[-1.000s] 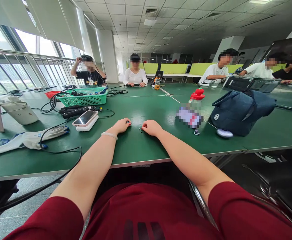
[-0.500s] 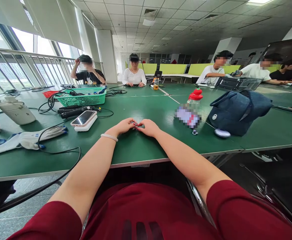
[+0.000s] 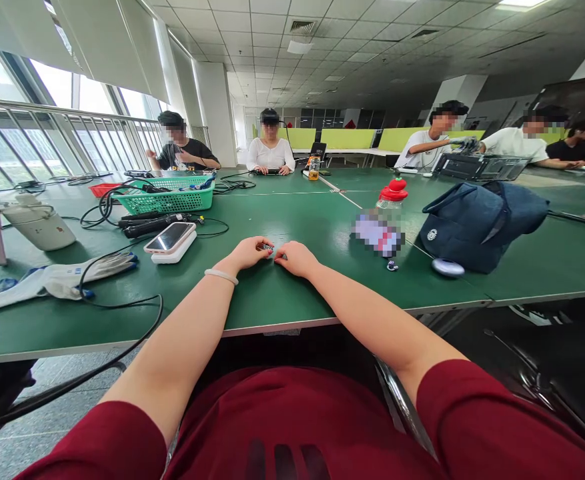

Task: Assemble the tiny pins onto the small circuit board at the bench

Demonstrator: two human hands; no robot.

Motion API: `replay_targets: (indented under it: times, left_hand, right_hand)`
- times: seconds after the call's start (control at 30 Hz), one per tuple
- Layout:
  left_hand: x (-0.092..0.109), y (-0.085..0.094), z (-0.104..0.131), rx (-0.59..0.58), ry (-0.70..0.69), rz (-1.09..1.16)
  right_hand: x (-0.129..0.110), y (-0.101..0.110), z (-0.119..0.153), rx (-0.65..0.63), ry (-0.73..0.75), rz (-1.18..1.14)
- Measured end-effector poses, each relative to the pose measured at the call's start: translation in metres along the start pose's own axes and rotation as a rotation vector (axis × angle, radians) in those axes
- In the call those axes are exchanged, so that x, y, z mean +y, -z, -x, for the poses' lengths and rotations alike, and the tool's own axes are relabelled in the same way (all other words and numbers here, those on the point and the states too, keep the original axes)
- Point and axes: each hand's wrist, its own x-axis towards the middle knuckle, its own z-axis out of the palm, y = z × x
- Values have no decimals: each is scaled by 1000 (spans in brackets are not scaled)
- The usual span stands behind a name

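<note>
Delicately, the left hand (image 3: 251, 253) pinches a tiny shiny piece (image 3: 267, 247) right of the phone (image 3: 173, 237).
Its fingers are nearly closed; the piece's shape is too small to tell. Farther right of the phone, the right hand (image 3: 298, 259) curls, its hold unclear. Beyond the phone sits a perforated green plastic basket (image 3: 187, 199); to its left, a limp white fabric glove (image 3: 58, 275).

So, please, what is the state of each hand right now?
Left hand: closed, fingertips pinching a small object.
Right hand: fingers curled; whether it holds anything cannot be told.
</note>
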Motion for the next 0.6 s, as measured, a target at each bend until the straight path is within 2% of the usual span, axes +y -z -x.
replay_targets:
  times: [0.2,0.27,0.43,0.6]
  left_hand:
    - [2,1,2,9,19,-54]
    - [3,2,2,12,20,-44]
    - [5,1,3,5,35,14]
    - [6,1,3,-1,35,-14]
  right_hand:
    - [13,4,1,82,-153,-161]
    - [15,3,1,82,-141,-173]
    - [10,1,0,47,13,-91]
    - [13,6,1,55,-73,-112]
